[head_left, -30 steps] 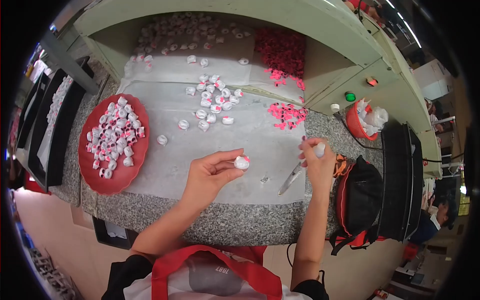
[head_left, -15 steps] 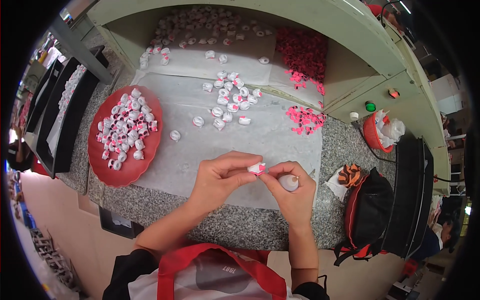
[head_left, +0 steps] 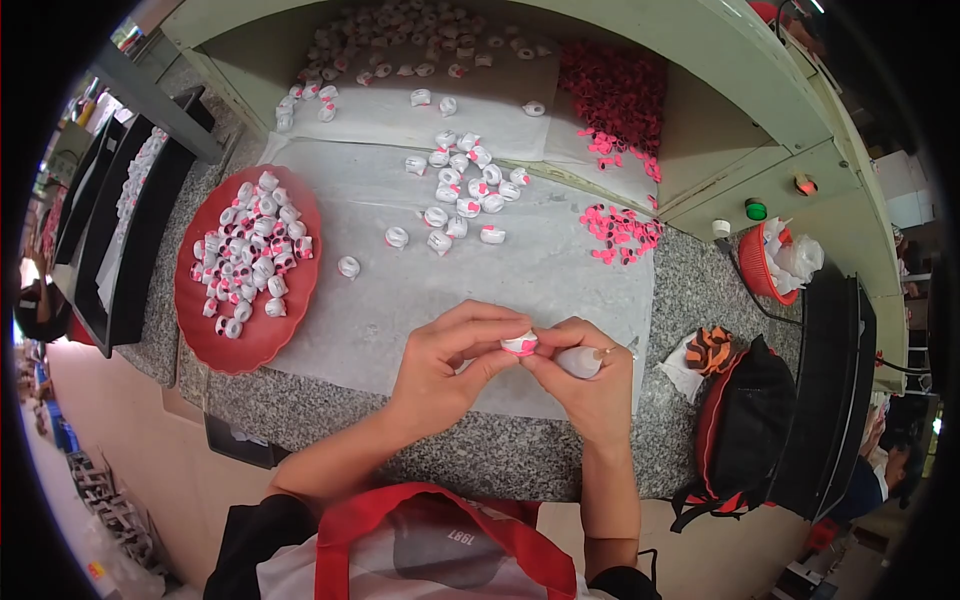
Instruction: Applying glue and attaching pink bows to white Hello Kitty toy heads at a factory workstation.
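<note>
Between the thumb and fingers of my left hand is a small white piece with pink parts, held above the papered worktop. The fingertips of my right hand pinch its right side. That same hand keeps a small translucent squeeze bottle tucked in its curled fingers, the tip pointing right. Left of my hands, a scalloped red plate bears a heap of similar white-and-pink pieces. Beyond my hands lies a loose group of white pieces, with flat pink pieces to the right.
A pale green shelf housing arches over the back, with more white pieces and a pink pile inside. At right are a red basket of crumpled plastic, a patterned cloth and a black bag. Black trays stand at left.
The small piece has been turned between my fingertips, so its pink side shows differently. My right fingers have closed in on it, and the bottle lies flatter. The view has shifted slightly.
</note>
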Motion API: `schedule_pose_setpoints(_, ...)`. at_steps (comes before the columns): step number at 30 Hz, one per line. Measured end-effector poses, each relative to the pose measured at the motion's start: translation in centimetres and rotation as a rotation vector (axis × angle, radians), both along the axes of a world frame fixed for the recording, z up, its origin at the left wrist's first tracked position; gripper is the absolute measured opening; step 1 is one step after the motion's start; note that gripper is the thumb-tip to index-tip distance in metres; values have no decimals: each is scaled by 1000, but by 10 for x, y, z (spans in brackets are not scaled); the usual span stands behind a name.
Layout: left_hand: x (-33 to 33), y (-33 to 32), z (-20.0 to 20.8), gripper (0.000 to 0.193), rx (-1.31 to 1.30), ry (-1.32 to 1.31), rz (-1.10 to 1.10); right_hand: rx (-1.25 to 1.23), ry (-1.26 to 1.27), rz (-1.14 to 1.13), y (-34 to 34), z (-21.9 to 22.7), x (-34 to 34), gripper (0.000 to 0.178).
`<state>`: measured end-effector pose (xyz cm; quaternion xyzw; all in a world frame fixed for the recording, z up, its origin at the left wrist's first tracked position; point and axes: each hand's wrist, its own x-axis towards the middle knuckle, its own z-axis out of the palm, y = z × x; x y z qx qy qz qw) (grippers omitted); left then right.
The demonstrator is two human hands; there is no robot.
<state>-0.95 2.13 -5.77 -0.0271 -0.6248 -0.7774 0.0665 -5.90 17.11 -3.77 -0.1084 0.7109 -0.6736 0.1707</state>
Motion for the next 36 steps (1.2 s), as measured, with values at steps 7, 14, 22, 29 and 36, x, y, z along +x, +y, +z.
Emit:
schedule_pose_setpoints(7, -2, 1, -4, 27, 64, -58, 27, -8, 12, -26, -1, -6, 0, 22)
schedule_pose_setpoints(14, -2, 6, -9, 27, 101, -30, 82, 61, 22, -178, -7, -5, 3, 16)
schedule_pose_setpoints(22, 0, 7, -12, 27, 132, -51, 19, 30, -1, -120, -1, -4, -1, 21)
schedule_pose_setpoints(29, 0, 6, -11, 27, 125, -52, -15, -20, 0, -28, 2, -12, -4, 20)
schedule_pose_setpoints(36, -1, 3, -14, 28, 191, -104, -50, -63, -34, -8, 1, -13, -6, 19)
